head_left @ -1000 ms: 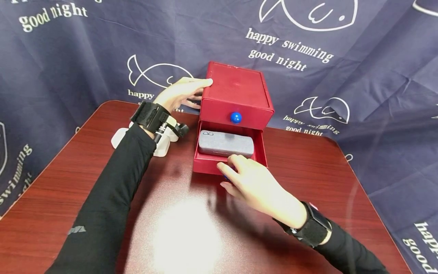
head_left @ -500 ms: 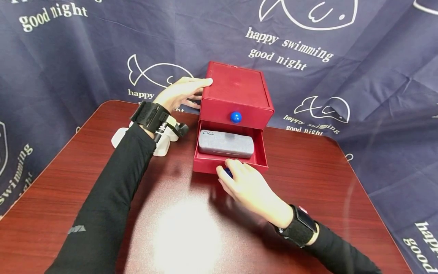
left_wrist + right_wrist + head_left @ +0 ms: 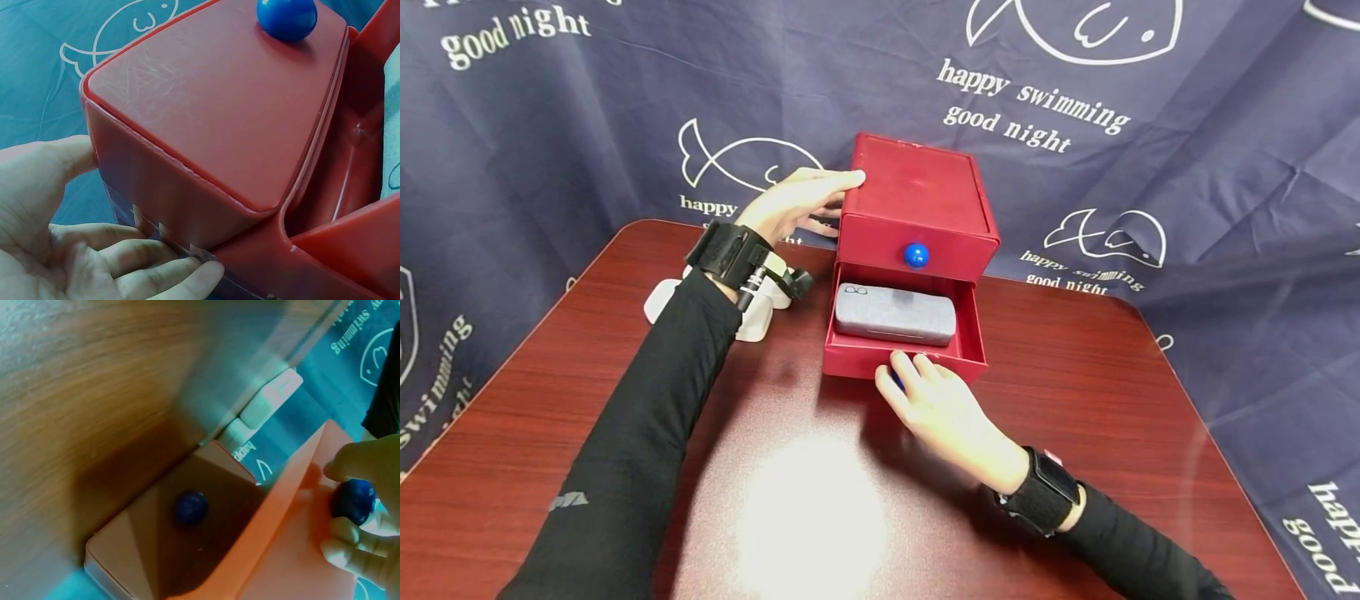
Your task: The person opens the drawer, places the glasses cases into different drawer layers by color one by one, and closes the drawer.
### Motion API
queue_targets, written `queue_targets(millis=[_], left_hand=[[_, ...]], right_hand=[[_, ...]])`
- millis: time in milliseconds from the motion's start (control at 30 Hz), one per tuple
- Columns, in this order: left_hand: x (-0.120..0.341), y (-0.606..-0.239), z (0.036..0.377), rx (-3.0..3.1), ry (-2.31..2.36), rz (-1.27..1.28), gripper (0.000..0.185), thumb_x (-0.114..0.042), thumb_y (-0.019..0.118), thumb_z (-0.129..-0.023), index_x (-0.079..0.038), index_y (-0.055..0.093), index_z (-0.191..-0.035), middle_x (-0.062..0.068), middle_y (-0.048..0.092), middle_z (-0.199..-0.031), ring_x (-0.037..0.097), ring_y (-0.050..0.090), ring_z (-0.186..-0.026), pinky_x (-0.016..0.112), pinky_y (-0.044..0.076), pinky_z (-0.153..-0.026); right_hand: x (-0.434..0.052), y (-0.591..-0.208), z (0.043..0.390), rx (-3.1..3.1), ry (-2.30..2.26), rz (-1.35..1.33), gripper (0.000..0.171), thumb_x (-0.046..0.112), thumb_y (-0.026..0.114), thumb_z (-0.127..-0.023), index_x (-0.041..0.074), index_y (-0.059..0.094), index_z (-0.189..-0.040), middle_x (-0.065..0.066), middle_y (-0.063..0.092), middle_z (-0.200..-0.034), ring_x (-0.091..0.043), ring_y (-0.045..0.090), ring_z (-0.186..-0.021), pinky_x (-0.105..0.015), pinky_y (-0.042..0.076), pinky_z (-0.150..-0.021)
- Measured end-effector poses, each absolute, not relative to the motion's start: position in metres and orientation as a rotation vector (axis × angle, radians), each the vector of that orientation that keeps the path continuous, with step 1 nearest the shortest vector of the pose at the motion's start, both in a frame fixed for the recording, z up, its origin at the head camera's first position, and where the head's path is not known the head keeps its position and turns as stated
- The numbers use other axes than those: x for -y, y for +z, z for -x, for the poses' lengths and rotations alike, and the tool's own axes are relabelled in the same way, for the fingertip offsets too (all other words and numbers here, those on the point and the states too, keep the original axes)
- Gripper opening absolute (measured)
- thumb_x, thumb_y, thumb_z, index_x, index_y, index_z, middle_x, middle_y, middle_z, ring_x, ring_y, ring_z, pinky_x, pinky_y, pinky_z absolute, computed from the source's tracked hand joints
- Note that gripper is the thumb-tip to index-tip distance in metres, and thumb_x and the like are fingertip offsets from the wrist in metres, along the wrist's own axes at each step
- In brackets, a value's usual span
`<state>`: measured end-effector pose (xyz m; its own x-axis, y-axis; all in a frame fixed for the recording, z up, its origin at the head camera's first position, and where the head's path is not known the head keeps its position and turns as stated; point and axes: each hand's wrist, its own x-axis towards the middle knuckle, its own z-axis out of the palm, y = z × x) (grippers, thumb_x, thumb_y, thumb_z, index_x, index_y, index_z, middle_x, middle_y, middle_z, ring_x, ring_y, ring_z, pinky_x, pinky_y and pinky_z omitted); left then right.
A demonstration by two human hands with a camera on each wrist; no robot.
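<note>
The knob (image 3: 354, 502) of the lower drawer (image 3: 853, 362) is pinched by the right hand (image 3: 942, 408); the glasses case (image 3: 895, 316) is contained inside, at that hand's 11 o'clock. The drawer should be guided straight, the red cabinet (image 3: 921, 185) steadied at 9 o'clock by the left hand (image 3: 793, 202), fingers unclenched

Curtained-off tabletop station, kind of wider room not tellable, navy drape (image 3: 865, 75) with white fish and "good night" lettering, hung behind and beside reddish wood-grain surface (image 3: 1075, 400), black wrist-worn gear (image 3: 727, 252).
</note>
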<state>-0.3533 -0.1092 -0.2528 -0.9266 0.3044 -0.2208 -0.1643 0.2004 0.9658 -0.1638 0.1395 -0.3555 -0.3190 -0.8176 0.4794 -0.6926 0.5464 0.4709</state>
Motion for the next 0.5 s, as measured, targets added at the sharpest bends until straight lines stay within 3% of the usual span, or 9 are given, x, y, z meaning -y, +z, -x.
queue_targets(millis=[267,500], left_hand=[[0.1095,-0.2528,0.3538,-2.128,1.787,-0.110,0.061,-0.048,0.059,-0.098,-0.019,0.049,-0.151,0.006,0.054,-0.152,0.021,0.055,-0.134,0.043,0.051,-0.109],[0.1089,-0.2530,0.3537,-2.135,1.791,-0.109,0.062,-0.048,0.059,-0.098,-0.019,0.048,-0.151,0.006,0.054,-0.152,0.022,0.055,-0.134,0.043,0.052,-0.109]], right_hand=[[-0.1391,-0.3578,0.1710,2.094,-0.213,-1.248,0.041,0.006,0.081,-0.071,0.001,0.060,-0.105,-0.013,0.057,-0.099,-0.027,0.056,-0.078,-0.031,0.051,-0.060],[-0.1352,-0.3535,0.1733,2.086,-0.210,-1.261,0.034,0.011,0.082,-0.078,0.003,0.057,-0.100,-0.013,0.056,-0.099,-0.026,0.054,-0.074,-0.031,0.049,-0.057]])
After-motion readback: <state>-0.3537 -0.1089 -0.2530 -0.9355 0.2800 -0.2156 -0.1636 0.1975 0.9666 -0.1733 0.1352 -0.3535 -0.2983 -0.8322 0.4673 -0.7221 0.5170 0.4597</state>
